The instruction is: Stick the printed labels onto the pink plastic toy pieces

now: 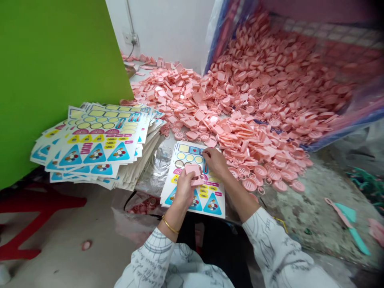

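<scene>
In the head view, the left hand point(184, 192) holds a pink plastic piece point(192, 170) firmly between thumb and curled fingers, just above a printed sticker sheet point(213, 208). The right hand's point(215, 162) fingertips point(205, 151) press close together on the sheet, though any hold is too small to tell. A heap of pink plastic pieces point(246, 88) lies just beyond the fingers, and a stack of sticker sheets point(96, 138) lies left of them.

The sticker sheets point(99, 140) are white, printed with rows of blue triangles holding multicoloured motifs, pale yellow ovals and rectangles, and small pink and yellow labels, while the heaped plastic pieces point(264, 88) are all salmon pink, some with a slotted pattern. The sleeves point(279, 248) are white with thin dark grey script and line patterns, the bangle point(170, 225) is gold, the panel point(51, 88) is bright green, the stool legs point(30, 212) are red, and the plastic sheet edge point(330, 138) is blue and pink
</scene>
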The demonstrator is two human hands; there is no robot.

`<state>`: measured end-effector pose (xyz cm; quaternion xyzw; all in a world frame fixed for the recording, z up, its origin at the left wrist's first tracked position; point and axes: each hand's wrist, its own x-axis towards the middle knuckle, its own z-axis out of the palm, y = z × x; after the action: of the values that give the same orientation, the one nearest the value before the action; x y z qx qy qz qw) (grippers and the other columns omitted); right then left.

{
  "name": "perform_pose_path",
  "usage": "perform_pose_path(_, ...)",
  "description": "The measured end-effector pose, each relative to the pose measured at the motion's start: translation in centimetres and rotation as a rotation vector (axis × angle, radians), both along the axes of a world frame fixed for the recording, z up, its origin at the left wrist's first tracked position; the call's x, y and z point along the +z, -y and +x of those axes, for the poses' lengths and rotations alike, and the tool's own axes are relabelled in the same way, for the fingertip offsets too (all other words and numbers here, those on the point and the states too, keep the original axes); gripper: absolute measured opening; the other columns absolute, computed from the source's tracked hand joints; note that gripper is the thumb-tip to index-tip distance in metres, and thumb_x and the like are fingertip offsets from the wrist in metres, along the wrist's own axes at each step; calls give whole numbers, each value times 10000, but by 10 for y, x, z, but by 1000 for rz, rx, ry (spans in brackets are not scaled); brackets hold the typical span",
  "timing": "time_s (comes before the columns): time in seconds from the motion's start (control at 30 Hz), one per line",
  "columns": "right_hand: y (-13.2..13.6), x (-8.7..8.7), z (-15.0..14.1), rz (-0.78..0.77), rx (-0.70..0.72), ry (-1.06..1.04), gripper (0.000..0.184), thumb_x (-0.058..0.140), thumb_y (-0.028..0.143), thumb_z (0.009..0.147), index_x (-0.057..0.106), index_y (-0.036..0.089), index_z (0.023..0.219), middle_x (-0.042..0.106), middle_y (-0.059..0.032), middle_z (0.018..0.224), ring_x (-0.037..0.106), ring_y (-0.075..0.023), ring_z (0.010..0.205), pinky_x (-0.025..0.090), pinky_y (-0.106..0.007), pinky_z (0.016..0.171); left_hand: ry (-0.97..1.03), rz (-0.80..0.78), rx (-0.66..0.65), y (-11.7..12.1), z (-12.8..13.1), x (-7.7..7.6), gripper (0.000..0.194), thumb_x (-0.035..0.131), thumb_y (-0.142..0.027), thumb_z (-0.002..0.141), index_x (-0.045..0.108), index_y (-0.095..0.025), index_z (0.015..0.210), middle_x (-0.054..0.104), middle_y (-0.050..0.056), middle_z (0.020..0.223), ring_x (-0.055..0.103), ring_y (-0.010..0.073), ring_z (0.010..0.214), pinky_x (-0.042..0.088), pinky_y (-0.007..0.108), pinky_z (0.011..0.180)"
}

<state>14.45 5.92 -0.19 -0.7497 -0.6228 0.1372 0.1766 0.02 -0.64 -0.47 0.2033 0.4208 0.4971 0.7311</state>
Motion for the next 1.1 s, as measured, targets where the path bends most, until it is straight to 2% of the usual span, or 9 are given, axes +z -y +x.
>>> perform_pose_path(0.13, -7, 3, -3, -52, -54, -22, 245, 508, 397, 893, 696, 243, 914, 728, -22, 890, 637, -192, 835, 374, -265, 653, 5, -10, 8, 0, 0, 0, 322, 633, -193, 635, 599, -157, 953, 707, 102, 925, 654, 179, 795, 507, 237, 607)
perform_pose_path(0.27, -25, 8, -4, -142, -147, 80, 352, 608, 563, 789, 685, 219, 787, 701, -59, 757, 641, -236, 767, 393, -304, 651, 7, -8, 13, 0, 0, -1, 312, 625, -177, 645, 605, -170, 956, 701, 86, 915, 633, 156, 736, 502, 235, 592)
perform_pose_path(0.37, -44, 12, 5, -221, -107, -93, 385, 709, 585, 671, 637, 207, 656, 634, -28, 623, 601, -206, 654, 393, -296, 606, 0, -5, 8, 1, 0, -3, 292, 625, -173, 655, 602, -170, 946, 699, 84, 934, 638, 159, 754, 512, 241, 607)
perform_pose_path(0.43, -53, 16, 10, -102, -132, -339, 408, 704, 595, 662, 592, 205, 621, 575, 9, 577, 543, -166, 597, 380, -274, 567, 0, 8, 4, 0, 0, -4, 285, 630, -171, 661, 605, -164, 945, 699, 88, 948, 648, 164, 787, 518, 240, 626)
perform_pose_path(0.53, -51, 26, 12, 342, -264, -637, 434, 606, 620, 751, 529, 207, 643, 516, 33, 602, 463, -124, 586, 368, -254, 553, 14, 18, 4, 0, 1, -3, 272, 638, -168, 666, 615, -155, 937, 701, 97, 957, 667, 177, 833, 527, 241, 657)
perform_pose_path(0.63, -20, 38, 6, 550, -273, -719, 422, 641, 591, 751, 488, 212, 644, 471, 49, 607, 415, -108, 585, 360, -248, 562, 55, 21, -8, 1, 0, 0, 281, 643, -162, 667, 613, -152, 946, 709, 105, 967, 686, 190, 809, 536, 261, 655)
perform_pose_path(0.77, 48, 42, -6, 387, -145, -639, 402, 720, 536, 722, 507, 207, 632, 461, 58, 591, 407, -106, 571, 334, -248, 562, 195, 24, -45, 8, -7, 9, 325, 661, -211, 745, 595, -161, 1060, 723, 97, 938, 704, 204, 759, 556, 309, 683)
perform_pose_path(0.87, 90, 40, -13, 289, -119, -594, 380, 705, 538, 749, 553, 201, 659, 514, 47, 612, 440, -112, 578, 341, -248, 569, 299, -4, -40, 19, -13, 18, 306, 593, -367, 878, 609, -153, 1096, 730, 110, 925, 713, 233, 824, 569, 353, 747)
perform_pose_path(1.1, 124, 37, -25, 213, -94, -428, 383, 685, 564, 769, 582, 212, 659, 585, 38, 613, 496, -126, 590, 349, -247, 588, 284, -38, -23, 42, -19, 27, 508, 393, -530, 971, 675, -111, 1023, 736, 127, 896, 707, 235, 869, 569, 346, 792)
